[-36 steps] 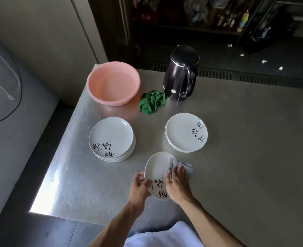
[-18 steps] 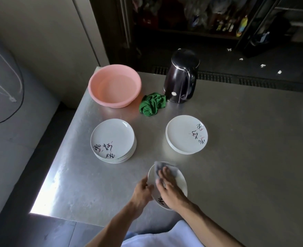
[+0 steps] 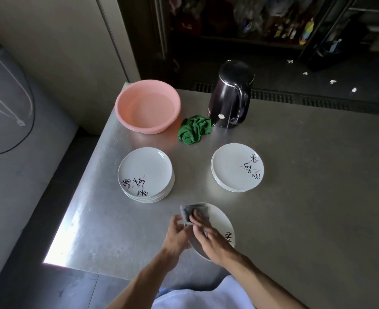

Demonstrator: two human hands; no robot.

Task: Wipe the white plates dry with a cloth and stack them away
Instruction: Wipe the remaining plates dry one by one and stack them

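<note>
A white plate [image 3: 219, 221] with black brush lettering is tilted above the table's near edge. My left hand [image 3: 176, 236] grips its left rim. My right hand [image 3: 208, 238] presses a grey cloth [image 3: 194, 211] flat against the plate's upper left face. A stack of several white plates [image 3: 145, 172] sits to the left. A lower stack of white plates [image 3: 236, 167] sits to the right.
On the steel table [image 3: 306, 208], a pink basin [image 3: 147, 105] stands at the back left, a black kettle [image 3: 231, 94] behind the right stack, a crumpled green cloth [image 3: 195, 129] between them. The table's left edge drops to the floor.
The plate has been turned in my hands, its lettering now at the lower right. The cloth and my right hand have slid from the plate's right side to its upper left.
</note>
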